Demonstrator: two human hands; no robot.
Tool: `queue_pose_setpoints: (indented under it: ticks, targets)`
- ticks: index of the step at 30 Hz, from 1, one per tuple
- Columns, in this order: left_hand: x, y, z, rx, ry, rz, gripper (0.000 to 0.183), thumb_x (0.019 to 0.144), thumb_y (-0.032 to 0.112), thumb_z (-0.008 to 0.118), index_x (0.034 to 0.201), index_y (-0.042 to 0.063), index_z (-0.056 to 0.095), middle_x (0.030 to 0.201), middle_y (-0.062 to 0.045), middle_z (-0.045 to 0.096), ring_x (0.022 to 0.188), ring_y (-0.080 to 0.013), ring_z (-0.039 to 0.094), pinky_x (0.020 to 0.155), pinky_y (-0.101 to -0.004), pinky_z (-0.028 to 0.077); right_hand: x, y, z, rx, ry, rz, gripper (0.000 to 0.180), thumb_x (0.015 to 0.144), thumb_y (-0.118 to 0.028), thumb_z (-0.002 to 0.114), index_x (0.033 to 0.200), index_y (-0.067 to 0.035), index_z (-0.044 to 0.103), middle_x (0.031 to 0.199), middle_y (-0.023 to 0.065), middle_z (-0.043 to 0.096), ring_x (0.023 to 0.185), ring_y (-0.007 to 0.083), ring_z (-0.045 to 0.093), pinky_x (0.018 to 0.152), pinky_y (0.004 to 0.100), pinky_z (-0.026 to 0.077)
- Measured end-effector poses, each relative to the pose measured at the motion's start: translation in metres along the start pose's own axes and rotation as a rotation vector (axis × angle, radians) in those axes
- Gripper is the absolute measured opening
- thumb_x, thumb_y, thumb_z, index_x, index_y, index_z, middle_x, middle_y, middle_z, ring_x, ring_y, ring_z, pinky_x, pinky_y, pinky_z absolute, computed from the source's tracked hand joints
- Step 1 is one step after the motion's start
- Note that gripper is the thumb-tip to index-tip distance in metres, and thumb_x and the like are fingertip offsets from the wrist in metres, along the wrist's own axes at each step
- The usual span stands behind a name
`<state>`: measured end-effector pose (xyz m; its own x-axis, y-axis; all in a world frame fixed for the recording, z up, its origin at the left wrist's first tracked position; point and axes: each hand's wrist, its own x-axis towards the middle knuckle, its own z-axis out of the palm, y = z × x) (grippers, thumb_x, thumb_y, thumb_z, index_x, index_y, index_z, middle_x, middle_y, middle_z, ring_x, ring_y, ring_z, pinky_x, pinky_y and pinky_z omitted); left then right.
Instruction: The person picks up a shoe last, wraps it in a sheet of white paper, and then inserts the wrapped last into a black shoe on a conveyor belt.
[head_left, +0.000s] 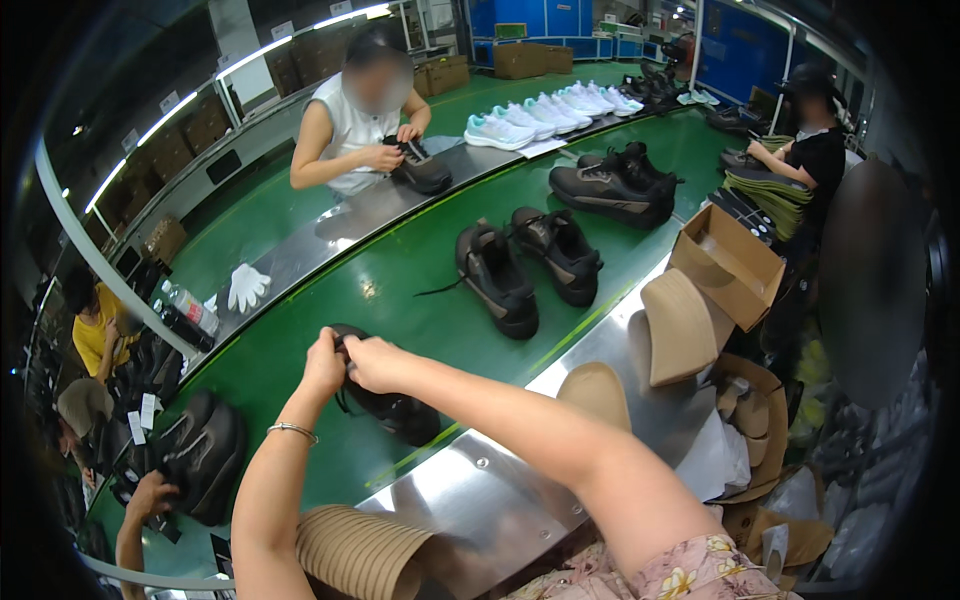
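Observation:
A dark sneaker (401, 416) rests on the green conveyor belt (360, 285) before me, partly covered by my hands and right forearm. My left hand (324, 364) and my right hand (375, 365) meet at its far end, fingers closed on a dark part of it. Whether that part is lace or upper is hidden by the fingers. A loose black lace hangs beside the shoe. Farther right on the belt stand two brown-and-black sneakers, one (495, 281) with its lace trailing and another (559, 255) beside it.
A steel ledge (487, 480) edges the belt, bearing a ribbed tan cardboard insert (360, 551) and a curved insert (679, 326). An open carton (727, 266) sits right. Across, a person handles a shoe (424, 172). Another person's hand (154, 495) is near dark shoes (214, 465) at left.

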<state>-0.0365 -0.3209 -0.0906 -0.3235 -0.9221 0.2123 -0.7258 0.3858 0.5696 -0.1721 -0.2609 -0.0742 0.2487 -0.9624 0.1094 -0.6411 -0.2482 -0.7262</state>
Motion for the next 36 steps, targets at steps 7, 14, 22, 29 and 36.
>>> queue_pose_setpoints:
  ticks: [7,14,22,29,36]
  targets:
    - [0.076,0.036,0.026,0.143,0.25,0.17,0.019,0.072,-0.005,0.051,0.089,0.002,0.047,0.08,-0.027,0.057,0.08,-0.0436,0.054,0.068,-0.0426,0.044,-0.096,0.1,-0.173,-0.554,0.514,0.103,0.015,0.074,-0.013,0.056,0.084,-0.002,0.054,0.085,0.0153,0.062,0.087,0.0332,0.059,0.07,0.0449,0.048]
    - [0.143,0.103,0.128,0.196,0.631,-0.015,0.045,0.076,0.013,0.064,0.113,-0.001,0.042,0.116,-0.024,0.048,0.109,-0.0384,0.045,0.091,-0.0475,0.036,-0.133,0.21,-0.18,-0.811,0.365,0.254,0.045,0.076,-0.016,0.061,0.116,-0.005,0.044,0.112,0.0077,0.051,0.116,0.0294,0.042,0.081,0.0476,0.043]
    - [0.033,0.199,0.166,0.423,-0.369,0.433,0.038,0.067,0.033,0.071,0.081,0.002,0.053,0.07,-0.016,0.06,0.076,-0.0323,0.059,0.077,-0.0442,0.036,-0.12,0.225,-0.187,-0.748,0.244,0.298,0.016,0.068,-0.004,0.06,0.084,-0.005,0.06,0.084,0.0099,0.063,0.092,0.0253,0.056,0.07,0.0394,0.05]
    - [0.011,0.233,0.195,0.202,-0.31,0.508,0.03,0.067,0.022,0.072,0.081,0.004,0.052,0.068,-0.013,0.06,0.073,-0.0308,0.058,0.08,-0.044,0.031,-0.13,0.176,-0.206,-0.7,0.214,0.329,0.016,0.068,-0.008,0.063,0.083,-0.004,0.063,0.085,0.013,0.065,0.092,0.0283,0.058,0.073,0.0383,0.051]
    - [0.013,0.237,0.233,0.189,-0.147,0.604,0.028,0.068,0.016,0.069,0.085,0.005,0.049,0.079,-0.011,0.059,0.084,-0.0284,0.056,0.087,-0.0516,0.031,-0.151,0.233,-0.18,-1.057,0.415,0.34,0.021,0.074,-0.012,0.058,0.093,-0.006,0.058,0.086,0.0036,0.058,0.089,0.0216,0.052,0.074,0.0412,0.041]
